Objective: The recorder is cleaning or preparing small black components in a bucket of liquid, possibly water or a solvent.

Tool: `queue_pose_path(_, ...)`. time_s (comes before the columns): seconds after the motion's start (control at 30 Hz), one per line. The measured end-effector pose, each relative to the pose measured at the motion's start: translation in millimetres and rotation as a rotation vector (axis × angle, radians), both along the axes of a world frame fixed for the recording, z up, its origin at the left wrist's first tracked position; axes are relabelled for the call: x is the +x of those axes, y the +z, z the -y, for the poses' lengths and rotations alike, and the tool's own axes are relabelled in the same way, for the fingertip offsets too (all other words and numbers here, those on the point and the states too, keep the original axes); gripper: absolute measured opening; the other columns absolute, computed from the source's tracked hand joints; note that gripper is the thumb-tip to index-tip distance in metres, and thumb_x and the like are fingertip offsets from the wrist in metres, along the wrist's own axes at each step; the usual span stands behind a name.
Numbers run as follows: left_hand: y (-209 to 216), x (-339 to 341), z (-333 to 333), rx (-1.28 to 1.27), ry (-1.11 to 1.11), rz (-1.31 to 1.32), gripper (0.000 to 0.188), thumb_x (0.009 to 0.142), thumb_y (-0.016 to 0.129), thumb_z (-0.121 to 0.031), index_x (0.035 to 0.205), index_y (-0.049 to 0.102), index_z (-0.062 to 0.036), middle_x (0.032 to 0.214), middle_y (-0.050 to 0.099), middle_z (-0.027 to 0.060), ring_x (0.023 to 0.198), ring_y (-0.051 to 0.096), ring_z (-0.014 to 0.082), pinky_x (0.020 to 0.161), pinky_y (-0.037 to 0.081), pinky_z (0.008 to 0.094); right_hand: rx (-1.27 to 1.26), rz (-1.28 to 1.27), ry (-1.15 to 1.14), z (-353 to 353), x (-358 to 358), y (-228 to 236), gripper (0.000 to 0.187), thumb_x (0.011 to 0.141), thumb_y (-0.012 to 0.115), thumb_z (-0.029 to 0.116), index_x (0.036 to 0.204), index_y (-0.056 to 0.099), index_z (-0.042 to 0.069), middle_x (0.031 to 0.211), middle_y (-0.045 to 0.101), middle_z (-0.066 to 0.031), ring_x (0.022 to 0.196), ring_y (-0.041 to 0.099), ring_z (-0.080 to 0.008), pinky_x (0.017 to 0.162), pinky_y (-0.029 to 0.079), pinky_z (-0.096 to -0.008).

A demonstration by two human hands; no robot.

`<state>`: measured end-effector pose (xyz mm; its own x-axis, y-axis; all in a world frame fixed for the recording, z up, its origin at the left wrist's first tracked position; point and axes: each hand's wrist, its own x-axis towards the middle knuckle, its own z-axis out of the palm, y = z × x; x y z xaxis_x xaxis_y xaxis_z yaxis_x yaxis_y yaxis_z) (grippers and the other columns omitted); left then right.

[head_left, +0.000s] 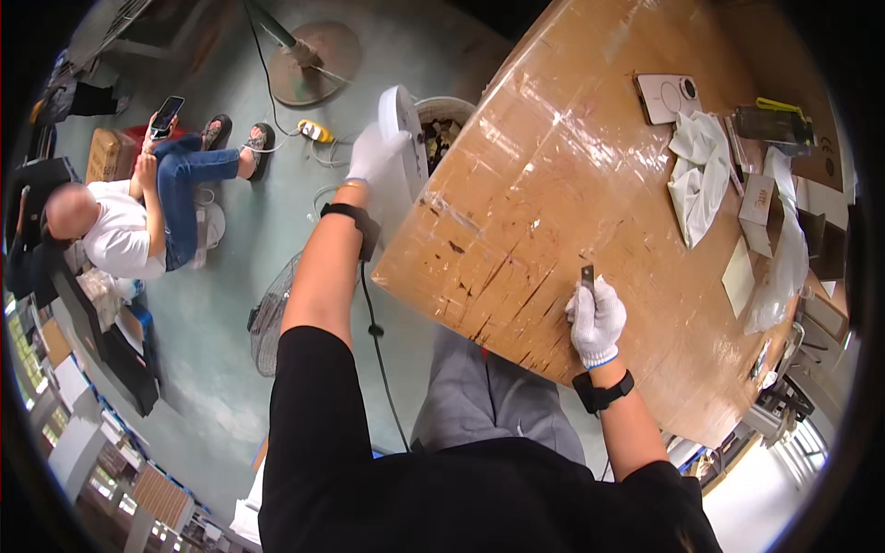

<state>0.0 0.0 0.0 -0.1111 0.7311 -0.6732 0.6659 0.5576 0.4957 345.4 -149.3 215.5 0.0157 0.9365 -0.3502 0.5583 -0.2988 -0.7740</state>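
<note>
Right hand in white knit glove [597,323]: fingers curled closed, pinching small flat dark strip [588,275], metal-looking. Lower part hidden in the fist, kind unclear. Strip sits just above the table; touching or not, can't tell. Long axis runs away from wearer, nearly straight, free end pointing to the far side.

Edges: brown scuffed table with shiny clear film [516,230] has its near edge just wearer-side of this grip; left edge well off to the grip's left, slanting away. Most room ahead and left of the grip. Ahead-right, well apart: crumpled white cloth-like bundle [696,175], then white rectangular phone-like slab with black round lens [668,99] beyond it.

Left hand in white glove [373,155]: blurred, off the table's left edge, at white round-edged object [396,111]. Touching or gripping it, how far open: can't tell. Object's long axis runs roughly away from wearer, far end tipped slightly left. Just beyond and right of this hand: pale round bin of scraps [458,104], close by the table edge.
</note>
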Motion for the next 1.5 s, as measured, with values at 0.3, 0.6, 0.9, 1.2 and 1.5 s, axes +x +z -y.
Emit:
queue_pose_path(0.3, -16.7, 18.7, -141.1, 0.453, 0.076, 0.236, 0.046, 0.077, 0.067, -0.039, 0.094, 0.06, 0.0038, 0.08, 0.065, 0.015, 0.075, 0.063, 0.025, 0.071, 0.049, 0.0365, 0.375, 0.049, 0.01, -80.7, 11.7, -92.1, 0.007, 0.092, 0.052, 0.003, 0.093, 0.058, -0.001, 0.063, 0.055, -0.0031, 0.049, 0.054, -0.009, 0.045, 0.043, -0.0225)
queue_pose_path(0.6, -28.8, 2.3, -144.5, 0.421, 0.029, 0.12, 0.053, 0.076, 0.067, -0.046, 0.092, 0.061, 0.0045, 0.084, 0.066, 0.0197, 0.079, 0.064, 0.0302, 0.073, 0.049, 0.0391, 0.385, 0.027, 0.051, -85.6, 1.8, -95.5, 0.007, 0.093, 0.051, 0.003, 0.095, 0.057, 0.0, 0.061, 0.056, -0.0031, 0.048, 0.053, -0.0086, 0.045, 0.043, -0.0224)
queue_pose_path(0.9, -2.7, -6.2, -128.5, 0.461, 0.322, 0.497, 0.043, 0.08, 0.069, -0.034, 0.099, 0.06, 0.003, 0.086, 0.065, 0.0105, 0.076, 0.062, 0.0175, 0.069, 0.05, 0.0334, 0.386, 0.018, 0.03, -84.1, 5.6, -91.9, 0.007, 0.093, 0.051, 0.003, 0.094, 0.057, 0.0, 0.061, 0.057, -0.0032, 0.049, 0.054, -0.0088, 0.045, 0.044, -0.0223)
queue_pose_path(1.2, -27.5, 11.3, -126.4, 0.484, 0.074, 0.101, 0.048, 0.077, 0.069, -0.04, 0.094, 0.06, 0.0038, 0.083, 0.065, 0.0171, 0.076, 0.064, 0.0249, 0.07, 0.049, 0.037, 0.365, 0.013, -0.015, -83.6, 7.8, -92.3, 0.005, 0.091, 0.053, 0.003, 0.092, 0.058, 0.002, 0.058, 0.057, -0.0029, 0.047, 0.054, -0.0105, 0.048, 0.044, -0.024)
queue_pose_path(1.5, -31.2, -15.1, -111.9, 0.32, -0.008, -0.124, 0.049, 0.076, 0.07, -0.042, 0.097, 0.06, 0.0015, 0.087, 0.065, 0.015, 0.076, 0.063, 0.0227, 0.069, 0.049, 0.0363, 0.353, 0.017, -0.052, -85.7, 2.6, -88.8, 0.004, 0.088, 0.055, 0.001, 0.09, 0.059, 0.002, 0.055, 0.057, -0.0036, 0.047, 0.055, -0.0139, 0.051, 0.044, -0.0267)
